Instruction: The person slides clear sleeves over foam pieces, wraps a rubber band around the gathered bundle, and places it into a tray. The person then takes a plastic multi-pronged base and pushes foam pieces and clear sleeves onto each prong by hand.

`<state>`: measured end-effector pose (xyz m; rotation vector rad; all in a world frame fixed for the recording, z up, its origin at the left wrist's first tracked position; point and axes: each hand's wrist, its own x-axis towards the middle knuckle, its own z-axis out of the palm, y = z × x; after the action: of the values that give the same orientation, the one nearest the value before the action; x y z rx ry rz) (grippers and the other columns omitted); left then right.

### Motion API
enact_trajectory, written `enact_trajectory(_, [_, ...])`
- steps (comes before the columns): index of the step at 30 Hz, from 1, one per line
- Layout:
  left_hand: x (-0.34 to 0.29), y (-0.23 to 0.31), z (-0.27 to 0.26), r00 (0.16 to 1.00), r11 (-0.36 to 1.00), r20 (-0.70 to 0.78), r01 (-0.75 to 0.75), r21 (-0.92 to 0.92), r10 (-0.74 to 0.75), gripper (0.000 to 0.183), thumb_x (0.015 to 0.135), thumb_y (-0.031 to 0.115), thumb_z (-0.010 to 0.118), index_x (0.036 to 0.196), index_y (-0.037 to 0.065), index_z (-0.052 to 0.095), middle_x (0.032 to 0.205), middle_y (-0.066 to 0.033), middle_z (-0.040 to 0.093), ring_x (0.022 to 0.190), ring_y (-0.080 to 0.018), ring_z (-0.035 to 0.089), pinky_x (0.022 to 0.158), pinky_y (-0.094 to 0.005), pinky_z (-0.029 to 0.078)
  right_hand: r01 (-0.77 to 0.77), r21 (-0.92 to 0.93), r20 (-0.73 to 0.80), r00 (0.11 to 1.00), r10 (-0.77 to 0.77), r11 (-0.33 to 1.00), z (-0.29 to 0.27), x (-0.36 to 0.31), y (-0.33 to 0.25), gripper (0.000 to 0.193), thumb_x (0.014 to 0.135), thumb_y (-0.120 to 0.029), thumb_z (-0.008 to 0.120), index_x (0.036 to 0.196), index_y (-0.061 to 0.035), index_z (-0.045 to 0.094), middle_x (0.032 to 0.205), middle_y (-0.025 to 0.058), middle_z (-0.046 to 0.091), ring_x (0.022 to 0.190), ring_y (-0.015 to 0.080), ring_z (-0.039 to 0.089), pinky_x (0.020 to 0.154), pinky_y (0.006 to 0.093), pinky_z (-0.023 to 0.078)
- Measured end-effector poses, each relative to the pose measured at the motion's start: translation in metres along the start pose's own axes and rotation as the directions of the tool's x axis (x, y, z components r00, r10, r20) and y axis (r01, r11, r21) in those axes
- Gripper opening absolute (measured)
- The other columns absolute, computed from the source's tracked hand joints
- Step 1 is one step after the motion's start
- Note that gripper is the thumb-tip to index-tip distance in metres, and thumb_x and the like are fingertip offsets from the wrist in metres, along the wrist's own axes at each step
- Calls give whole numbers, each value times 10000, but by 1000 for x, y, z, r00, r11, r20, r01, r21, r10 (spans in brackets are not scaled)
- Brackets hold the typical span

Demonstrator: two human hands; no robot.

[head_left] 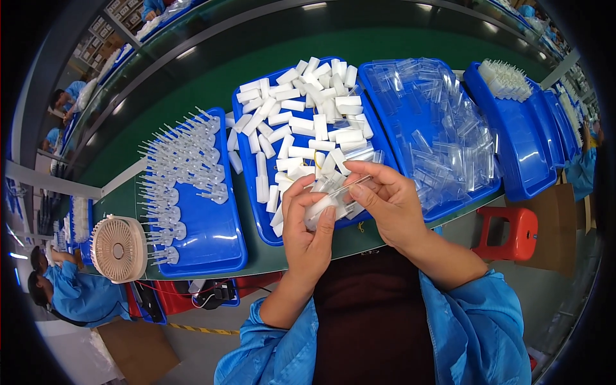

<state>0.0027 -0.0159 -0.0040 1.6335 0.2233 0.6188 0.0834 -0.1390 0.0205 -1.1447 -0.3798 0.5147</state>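
Note:
My left hand (307,228) is closed around a whitish piece (320,206) with clear plastic about it; the fingers hide part of it. My right hand (393,206) pinches a thin clear plastic piece (350,187) between thumb and forefinger, close against what the left holds. Both hands are over the near edge of a blue tray (249,183) heaped with white rectangular blocks (301,122). To its right, another blue tray (403,114) holds many clear plastic sleeves (443,163).
At the left, a blue tray (215,247) carries rows of clear parts with thin stems (183,157). A beige round fan (119,249) stands beside it. More blue trays (523,138) lie at the right, above a red stool (507,232). Co-workers in blue (86,292) sit at the left.

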Motion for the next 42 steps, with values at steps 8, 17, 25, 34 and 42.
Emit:
enact_trajectory(8, [-2,-11,2,999,994,-17,-50,-102,48,126,898,125,521,990,40,505,1271,-137,426,1109,-188,451,948,-305,343,54,-74,-23,998,-56,996,4,-1,4,329,849,-22,601,1169,19,535,970,70,593,869,104,582,765,220,473])
enact_trajectory(17, [0,-4,3,988,986,-37,-145,86,149,105,915,154,495,922,50,507,1220,-145,470,1078,-196,458,923,-317,356,120,-118,-32,992,-125,986,5,-4,7,278,821,-6,630,1092,19,578,994,91,591,871,114,595,757,222,475])
enact_trajectory(25, [1,4,-4,994,986,42,-109,126,104,126,916,169,484,916,48,517,1233,-146,458,1079,-226,473,930,-337,353,-18,-136,64,998,27,991,-2,3,-8,272,841,-52,621,1095,33,573,984,91,608,860,106,593,732,213,469])
enact_trajectory(34, [1,6,-7,987,963,95,-146,227,127,128,923,157,459,926,38,506,1250,-161,438,1090,-243,471,930,-343,356,146,-284,96,988,-123,948,-3,4,-8,278,823,-59,637,1089,9,598,890,62,594,834,119,608,688,211,473])
enact_trajectory(42, [1,2,-10,985,963,152,-114,246,78,304,679,-40,522,968,40,473,1276,-181,401,1112,-271,456,924,-366,376,-50,-276,85,993,76,960,-6,5,-19,254,789,-59,663,1034,-2,628,968,117,640,825,133,628,691,235,485])
